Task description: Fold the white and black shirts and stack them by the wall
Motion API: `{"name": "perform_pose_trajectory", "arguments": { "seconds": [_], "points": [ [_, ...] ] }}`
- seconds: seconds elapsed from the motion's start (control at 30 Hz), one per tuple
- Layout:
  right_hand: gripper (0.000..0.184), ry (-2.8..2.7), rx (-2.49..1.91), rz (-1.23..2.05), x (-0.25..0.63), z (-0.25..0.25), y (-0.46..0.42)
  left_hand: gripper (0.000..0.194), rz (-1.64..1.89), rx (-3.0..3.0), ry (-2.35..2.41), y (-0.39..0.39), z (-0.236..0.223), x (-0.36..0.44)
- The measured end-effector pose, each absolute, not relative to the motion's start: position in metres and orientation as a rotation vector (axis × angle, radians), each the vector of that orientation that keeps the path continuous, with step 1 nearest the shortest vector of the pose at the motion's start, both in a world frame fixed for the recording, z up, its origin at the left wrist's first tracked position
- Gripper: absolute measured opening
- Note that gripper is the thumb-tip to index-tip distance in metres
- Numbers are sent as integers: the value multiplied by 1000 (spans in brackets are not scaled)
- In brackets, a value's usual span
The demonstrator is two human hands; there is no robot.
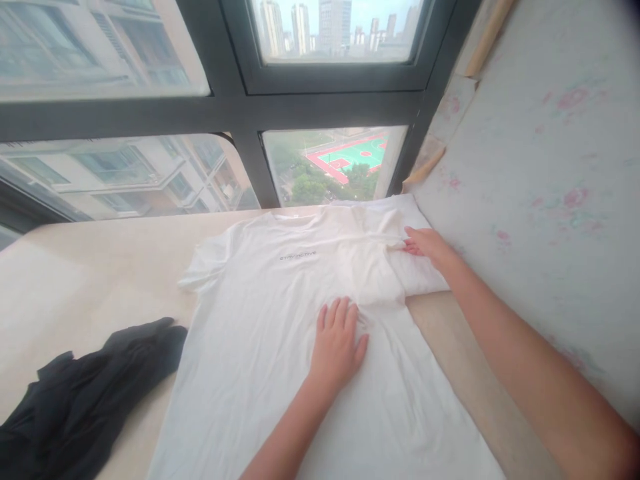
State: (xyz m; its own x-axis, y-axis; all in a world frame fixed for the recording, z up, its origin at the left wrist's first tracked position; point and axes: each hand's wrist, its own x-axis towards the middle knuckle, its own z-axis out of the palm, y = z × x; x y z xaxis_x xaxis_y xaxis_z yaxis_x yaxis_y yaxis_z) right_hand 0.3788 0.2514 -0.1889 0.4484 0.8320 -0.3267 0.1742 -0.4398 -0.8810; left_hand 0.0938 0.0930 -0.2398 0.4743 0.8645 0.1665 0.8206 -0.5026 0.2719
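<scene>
A white T-shirt (270, 333) lies spread out with its collar toward the window and small dark lettering across the chest. My left hand (337, 341) rests flat on the middle of the shirt, fingers stretched out. At the shirt's right sleeve, my right hand (420, 243) has its fingers closed on the edge of the cloth; a raised fold runs from there toward the chest. Beneath that sleeve is a folded white cloth (430, 280), partly covered by the shirt. The shirt's left sleeve (207, 263) lies creased on the surface.
A crumpled black garment (95, 393) lies left of the shirt on the pale surface (125, 267). Dark window frames (330, 110) stand along the far edge. A wall with flowered paper (540, 167), peeling near the window, closes off the right side.
</scene>
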Motion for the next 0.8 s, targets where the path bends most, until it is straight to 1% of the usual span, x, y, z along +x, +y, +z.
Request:
{"name": "perform_pose_trajectory", "arguments": {
  "seconds": [0.1,0.27,0.33,0.4,0.5,0.57,0.7,0.73,0.8],
  "points": [
    [22,-821,-1861,1042,370,-187,274,53,446,2570,1469,93,-239,94],
    [21,-783,-1908,963,371,-193,309,50,461,2568,1472,93,-239,94],
    [18,-783,-1919,972,373,-192,319,49,458,2566,1477,93,-239,95],
    [15,-815,-1927,988,375,-192,326,49,459,2564,1479,93,-239,95],
    [16,-914,-1941,935,373,-195,332,48,454,2561,1475,94,-239,95],
    [17,-1004,-1945,836,371,-198,335,48,454,2555,1469,94,-240,95],
    [7,-1215,-1946,572,364,-192,341,48,491,2529,1462,94,-241,93],
    [7,-1308,-1964,468,360,-186,342,48,497,2524,1459,94,-241,93],
    [17,-1543,-1990,219,348,-172,343,47,501,2515,1450,94,-240,93]
  ]
}}
